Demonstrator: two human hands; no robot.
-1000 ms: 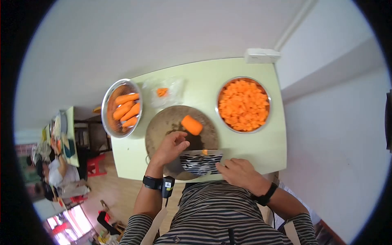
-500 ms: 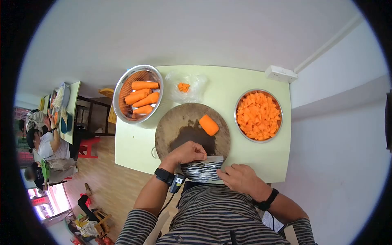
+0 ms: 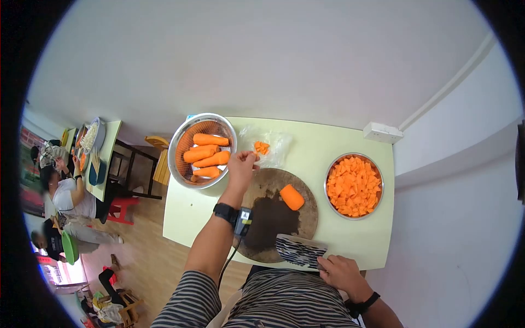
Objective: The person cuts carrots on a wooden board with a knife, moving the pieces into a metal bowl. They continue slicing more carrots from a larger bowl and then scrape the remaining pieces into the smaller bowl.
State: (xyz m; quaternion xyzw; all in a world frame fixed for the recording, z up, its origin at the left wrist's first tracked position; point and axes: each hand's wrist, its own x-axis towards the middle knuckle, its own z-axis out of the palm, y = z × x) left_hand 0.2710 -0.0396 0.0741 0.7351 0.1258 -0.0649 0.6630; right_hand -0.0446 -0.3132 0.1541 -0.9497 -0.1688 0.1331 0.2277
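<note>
Bright, even indoor light. Window (image 3: 76, 271) lower left blown out, pinkish glare. Soft, shallow shading on wall (image 3: 262, 60). Fisheye: black corners, bluish fringe at rim, table (image 3: 191, 218) edges bowed. Carrots (image 3: 211, 140) crisp; distant people (image 3: 82, 197) small, softer.
</note>
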